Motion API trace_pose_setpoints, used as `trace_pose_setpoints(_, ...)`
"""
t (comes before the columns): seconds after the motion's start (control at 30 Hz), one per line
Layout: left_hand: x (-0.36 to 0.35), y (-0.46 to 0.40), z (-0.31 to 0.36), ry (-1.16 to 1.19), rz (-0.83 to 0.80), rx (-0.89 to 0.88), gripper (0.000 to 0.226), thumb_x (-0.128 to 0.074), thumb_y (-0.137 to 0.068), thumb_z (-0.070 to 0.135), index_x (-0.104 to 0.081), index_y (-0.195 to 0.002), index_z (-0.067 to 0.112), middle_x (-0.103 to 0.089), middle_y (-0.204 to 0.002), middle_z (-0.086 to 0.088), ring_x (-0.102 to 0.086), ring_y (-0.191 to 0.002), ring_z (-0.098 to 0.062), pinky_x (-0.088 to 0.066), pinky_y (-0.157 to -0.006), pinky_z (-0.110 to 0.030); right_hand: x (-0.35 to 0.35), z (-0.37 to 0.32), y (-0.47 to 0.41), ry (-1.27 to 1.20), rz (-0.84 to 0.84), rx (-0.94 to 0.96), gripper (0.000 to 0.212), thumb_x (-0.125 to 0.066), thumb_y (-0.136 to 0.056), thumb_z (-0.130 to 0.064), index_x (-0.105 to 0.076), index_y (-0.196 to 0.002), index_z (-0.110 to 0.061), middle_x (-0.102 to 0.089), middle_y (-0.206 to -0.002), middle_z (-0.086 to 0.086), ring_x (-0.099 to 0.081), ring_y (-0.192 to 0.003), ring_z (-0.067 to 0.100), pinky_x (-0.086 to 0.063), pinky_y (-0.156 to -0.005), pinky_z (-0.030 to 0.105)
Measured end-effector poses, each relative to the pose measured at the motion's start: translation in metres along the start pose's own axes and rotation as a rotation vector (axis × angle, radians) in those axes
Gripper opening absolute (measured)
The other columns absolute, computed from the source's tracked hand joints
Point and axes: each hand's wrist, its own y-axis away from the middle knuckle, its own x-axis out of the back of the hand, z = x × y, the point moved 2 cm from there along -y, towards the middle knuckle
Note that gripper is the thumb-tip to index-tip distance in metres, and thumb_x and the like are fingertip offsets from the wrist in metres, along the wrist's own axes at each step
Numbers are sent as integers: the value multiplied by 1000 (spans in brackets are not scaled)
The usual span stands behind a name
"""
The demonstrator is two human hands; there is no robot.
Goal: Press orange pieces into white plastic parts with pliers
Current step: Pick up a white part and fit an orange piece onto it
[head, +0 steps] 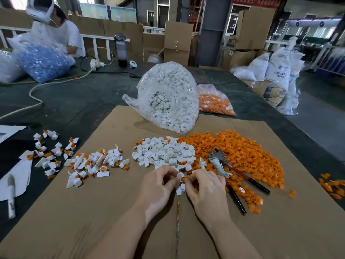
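Head view, entry as logged, two voices.

Op: Left hand (160,181) pinched a white part (180,184) between thumb and fingertips. Right hand (203,184) pinched an orange piece (182,178) against it, fingers curled. Both hands met just above the cardboard (93,212), near the front edge of the white pile (164,153).

Obs: Pliers (229,169)?

Op: Lying untouched on the orange heap (239,152), just beside my right hand, handles toward me. Finished pieces (93,163) lay to the left.

Obs: How did the parts look to handle?

Op: My judgement: very light, stiff moulded plastic, smooth enough to slip from a loose pinch. I judged the flat tab of the white part the best hold, leaving the round socket free. The orange piece looked tiny; take it by its rim.

Obs: Risk?

Op: Probably the piece seating crooked, or the part skating out when the pliers squeeze. I could not tell whether it was seated yet.
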Motion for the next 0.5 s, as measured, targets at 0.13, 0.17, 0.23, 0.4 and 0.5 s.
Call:
trace_pose_setpoints(0.13,0,1,-2,13,-2,10,18,-65,-84,11,-60,-76,26,-62,-71,9,-52,-64,5,-38,-61,-5,0,0,0,18,1,19,27,-81,-69,-9,-55,-63,-13,-53,-58,-5,-51,-57,17,-37,-65,32)
trace_pose_setpoints(0.17,-1,0,-2,17,-2,15,18,-65,-84,11,-60,-76,26,-62,-71,9,-53,-64,6,-38,-61,-5,0,-1,0,23,1,22,26,-81,-69,-9,-55,-63,-13,-53,-58,-4,-51,-57,17,-37,-64,32)
trace_pose_setpoints(0.23,-1,0,-3,16,0,20,19,-65,-84,10,-60,-76,26,-62,-71,9,-53,-64,7,-38,-61,-5,-1,0,0,25,3,26,26,-81,-69,-9,-55,-63,-13,-54,-58,-4,-52,-57,17,-36,-64,31)
trace_pose_setpoints(0.4,-2,-1,-6,14,4,22,19,-65,-84,12,-59,-75,28,-62,-73,9,-55,-67,0,-40,-62,-7,-2,1,0,9,1,28,27,-81,-68,-7,-55,-63,-13,-53,-59,-5,-52,-57,16,-34,-65,31)
trace_pose_setpoints(0.5,-4,0,-7,-39,-10,0,18,-64,-85,12,-58,-77,28,-62,-74,9,-55,-69,-2,-40,-61,-8,-3,0,0,2,-6,48,28,-80,-67,-4,-53,-62,-11,-52,-59,-3,-50,-57,16,-33,-64,31)
